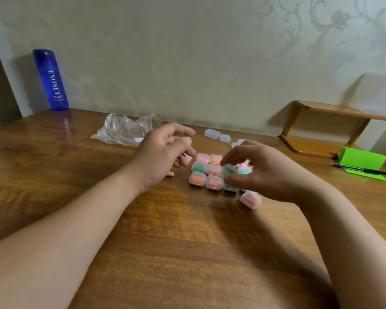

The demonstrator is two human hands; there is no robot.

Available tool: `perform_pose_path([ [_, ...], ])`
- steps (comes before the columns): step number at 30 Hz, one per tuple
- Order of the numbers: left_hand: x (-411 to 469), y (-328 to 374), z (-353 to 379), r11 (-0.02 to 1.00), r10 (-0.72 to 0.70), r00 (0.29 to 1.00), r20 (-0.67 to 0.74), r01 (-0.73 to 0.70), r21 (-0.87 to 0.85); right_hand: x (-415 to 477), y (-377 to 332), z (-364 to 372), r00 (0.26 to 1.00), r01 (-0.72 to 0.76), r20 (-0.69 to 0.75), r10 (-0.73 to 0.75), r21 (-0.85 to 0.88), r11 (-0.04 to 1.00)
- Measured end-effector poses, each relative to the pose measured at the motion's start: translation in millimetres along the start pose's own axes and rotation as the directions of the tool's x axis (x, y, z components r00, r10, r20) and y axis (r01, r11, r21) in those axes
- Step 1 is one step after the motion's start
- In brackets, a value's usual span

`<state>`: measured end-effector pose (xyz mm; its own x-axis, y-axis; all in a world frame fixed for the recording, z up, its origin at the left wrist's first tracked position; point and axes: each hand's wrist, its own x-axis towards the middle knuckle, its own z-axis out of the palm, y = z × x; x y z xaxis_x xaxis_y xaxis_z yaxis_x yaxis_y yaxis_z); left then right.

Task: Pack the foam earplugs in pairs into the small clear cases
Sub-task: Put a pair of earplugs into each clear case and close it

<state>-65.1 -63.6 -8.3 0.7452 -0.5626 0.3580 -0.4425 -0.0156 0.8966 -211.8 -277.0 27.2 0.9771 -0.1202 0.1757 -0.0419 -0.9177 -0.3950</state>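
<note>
Several small clear cases filled with pink, orange and green earplugs stand in a tight grid point(213, 175) on the wooden table point(187, 241). My right hand point(267, 172) pinches a green-filled case point(229, 171) at the grid's right side between thumb and forefinger. One pink-filled case point(250, 199) lies apart, under that wrist. My left hand point(161, 152) hovers just left of the grid with its fingers loosely curled and apart. A pale pink piece point(188, 159) sits by its fingertips; contact is unclear. Empty clear cases point(217, 135) lie behind the grid.
A crumpled clear plastic bag point(123, 130) lies at the back left. A blue bottle point(51, 80) stands by the wall. At the right are a small wooden shelf point(316, 128), a green holder point(363, 162) and a black pen point(361, 171).
</note>
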Motion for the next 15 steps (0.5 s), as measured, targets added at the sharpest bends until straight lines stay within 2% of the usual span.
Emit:
perform_pose_path([
  [6, 1.2, -3.6, -1.2, 1.000, 0.017, 1.000, -0.025, -0.018, -0.012, -3.0, -7.7, 0.7, 0.973, -0.010, 0.228, 0.034, -0.103, 0.995],
  [11, 0.0, -3.2, -0.4, 0.999, 0.023, 1.000, -0.003, -0.023, 0.041, -3.3, -10.1, -0.2, 0.947, -0.017, 0.315, 0.063, -0.148, 0.989],
  [15, 0.3, -3.5, -0.3, 0.999, 0.018, 1.000, -0.001, -0.018, 0.040, -4.9, -10.7, -3.9, 0.943, -0.049, 0.320, 0.094, -0.148, 0.988],
])
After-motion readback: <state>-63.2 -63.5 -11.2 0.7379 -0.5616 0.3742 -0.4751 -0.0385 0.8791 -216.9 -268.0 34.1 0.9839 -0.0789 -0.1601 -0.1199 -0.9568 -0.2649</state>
